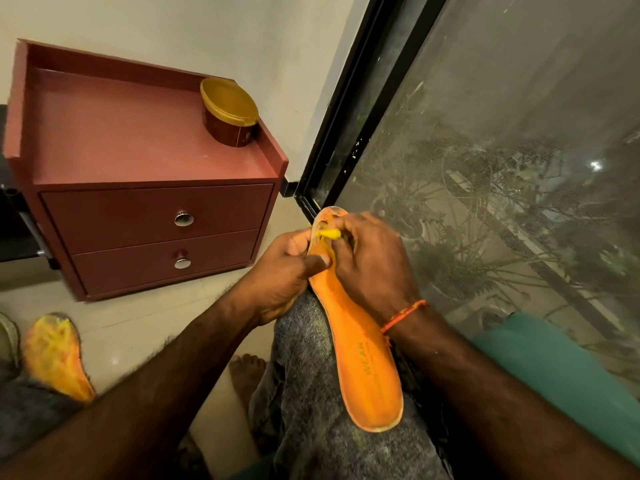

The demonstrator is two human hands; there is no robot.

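Observation:
An orange shoe insole (363, 362) lies along my raised knee, heel end toward me, toe end up near the window frame. My left hand (282, 275) grips its left edge near the toe, thumb pressed on the top face. My right hand (372, 261) curls over the toe end and pinches a small yellow piece (329, 233) against the insole; what that piece is I cannot tell. A second orange insole (57, 355), smeared with yellow, lies on the floor at the lower left.
A dark red two-drawer cabinet (149, 216) stands on the floor ahead left, with a gold-lidded tub (228, 110) on its top. A black-framed window with mesh (485, 168) fills the right side. My bare foot (247, 375) rests on the pale tile floor.

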